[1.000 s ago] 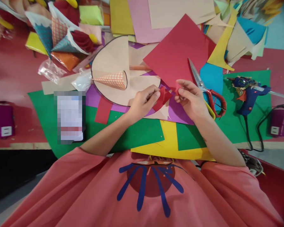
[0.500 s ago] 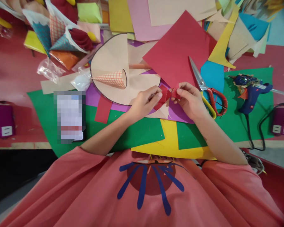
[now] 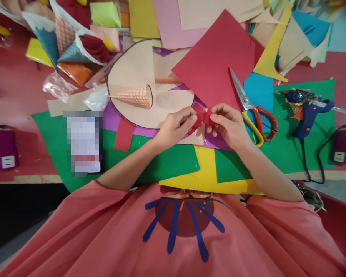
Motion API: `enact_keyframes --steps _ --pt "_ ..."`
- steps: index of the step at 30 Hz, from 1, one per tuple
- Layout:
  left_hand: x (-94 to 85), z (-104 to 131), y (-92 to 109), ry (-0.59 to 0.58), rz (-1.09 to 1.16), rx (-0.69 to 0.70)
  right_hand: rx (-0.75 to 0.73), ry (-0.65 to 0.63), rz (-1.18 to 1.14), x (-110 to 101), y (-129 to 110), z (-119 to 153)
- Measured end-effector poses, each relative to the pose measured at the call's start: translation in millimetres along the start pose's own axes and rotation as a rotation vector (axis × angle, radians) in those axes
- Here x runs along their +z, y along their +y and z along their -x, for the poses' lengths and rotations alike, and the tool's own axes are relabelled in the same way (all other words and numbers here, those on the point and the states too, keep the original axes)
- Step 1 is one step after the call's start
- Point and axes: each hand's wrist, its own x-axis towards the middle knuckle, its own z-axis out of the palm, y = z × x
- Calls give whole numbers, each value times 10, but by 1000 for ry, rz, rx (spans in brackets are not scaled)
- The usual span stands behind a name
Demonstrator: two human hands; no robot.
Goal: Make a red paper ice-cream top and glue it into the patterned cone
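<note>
Between my two hands is a small piece of red paper (image 3: pixel 200 115), folded or cut into a short strip. My left hand (image 3: pixel 177 125) pinches its left part between thumb and fingers. The thumb and index finger of my right hand (image 3: pixel 227 125) grip the right end, with the other fingers loosely curled. Beneath the hands lie cream and purple paper pieces. A cream paper disc (image 3: pixel 127 69) with a dark edge lies to the left, and a small checked paper cone (image 3: pixel 135 96) rests on it. Scissors (image 3: pixel 248 104) with red and yellow handles lie just right of my right hand.
A blue glue gun (image 3: pixel 305 119) with its cord lies at right on green sheets. A phone (image 3: pixel 85 142) lies at left. Behind are a large red sheet (image 3: pixel 216 54), several paper scraps and cone-shaped pieces (image 3: pixel 66 38). A red strip (image 3: pixel 123 134) lies left of my forearm.
My right hand has shifted slightly left and its fingers have opened out a little around the red paper. The right end of the paper now stands up more. My left hand keeps its pinch.
</note>
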Motion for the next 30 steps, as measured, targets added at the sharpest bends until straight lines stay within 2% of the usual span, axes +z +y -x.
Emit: enact_keyframes --steps 14,30 --pt "-13 -7 -8 20 1 -27 -50 8 181 -11 -27 69" --pt "-9 -3 -45 22 -10 -24 -42 -6 190 -12 -11 60"
